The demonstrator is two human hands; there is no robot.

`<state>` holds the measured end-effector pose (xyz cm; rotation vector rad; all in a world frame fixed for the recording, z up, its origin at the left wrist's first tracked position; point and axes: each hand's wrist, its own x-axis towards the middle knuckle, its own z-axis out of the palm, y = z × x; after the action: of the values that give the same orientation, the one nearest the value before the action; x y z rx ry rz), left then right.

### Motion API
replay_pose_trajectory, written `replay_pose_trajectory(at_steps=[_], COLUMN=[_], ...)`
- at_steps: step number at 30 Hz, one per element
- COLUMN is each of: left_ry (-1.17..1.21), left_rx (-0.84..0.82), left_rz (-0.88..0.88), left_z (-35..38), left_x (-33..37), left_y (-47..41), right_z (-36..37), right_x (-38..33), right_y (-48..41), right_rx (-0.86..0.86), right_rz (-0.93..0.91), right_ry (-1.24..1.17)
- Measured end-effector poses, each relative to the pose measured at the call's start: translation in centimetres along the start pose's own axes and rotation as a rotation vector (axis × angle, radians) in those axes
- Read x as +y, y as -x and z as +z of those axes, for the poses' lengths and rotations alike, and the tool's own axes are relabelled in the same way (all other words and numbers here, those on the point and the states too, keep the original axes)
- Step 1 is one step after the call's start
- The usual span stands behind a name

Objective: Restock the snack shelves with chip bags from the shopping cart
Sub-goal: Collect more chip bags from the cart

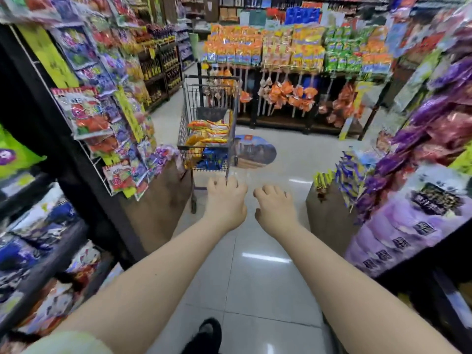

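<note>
A small black wire shopping cart (207,116) stands in the aisle ahead, holding orange and yellow chip bags (209,132) above blue bags (213,159). Both my bare arms stretch forward towards it. My left hand (226,200) is at the cart's near right corner post, back of the hand up and fingers bent down. Whether it grips the post is hidden. My right hand (274,209) hovers to the right of the cart over the floor, its fingers loosely curled and holding nothing.
Snack shelves line both sides: hanging candy packs on a wire rack (102,118) at left, purple bags (408,226) at right. An end display of orange snacks (293,54) closes the aisle behind the cart. A round floor sticker (255,153) lies past it.
</note>
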<state>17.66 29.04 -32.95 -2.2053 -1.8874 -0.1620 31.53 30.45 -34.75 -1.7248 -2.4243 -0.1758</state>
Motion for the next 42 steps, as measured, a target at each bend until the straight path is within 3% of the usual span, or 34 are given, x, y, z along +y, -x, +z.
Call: replay_pose_trajectory(at_steps=[10, 17, 23, 34, 42], left_ry=[0.087, 0.189, 0.238, 0.285, 0.327], left_rx=[-0.086, -0.183, -0.188, -0.151, -0.160], left_rz=[0.048, 0.031, -0.056, -0.311, -0.509], left_z=[8.4, 14.5, 19.0, 24.5, 30.5], left_x=[-6.5, -7.2, -8.2, -10.8, -15.0], left_y=[-21.0, -30.5, -42.0, -68.2, -80.1], right_z=[5.7, 11.9, 15.5, 19.3, 25.0], right_x=[3.9, 6.8, 11.5, 23.5, 26.8], right_y=[-20.9, -29.0, -40.3, -67.1, -82.6], right_rx=[-0.010, -0.076, 0.006, -0.027, -0.174], right_rz=[0.149, 0.221, 0.170, -0.060, -0.211], right_ry=[0.030, -0.072, -0.069, -0.212, -0.223])
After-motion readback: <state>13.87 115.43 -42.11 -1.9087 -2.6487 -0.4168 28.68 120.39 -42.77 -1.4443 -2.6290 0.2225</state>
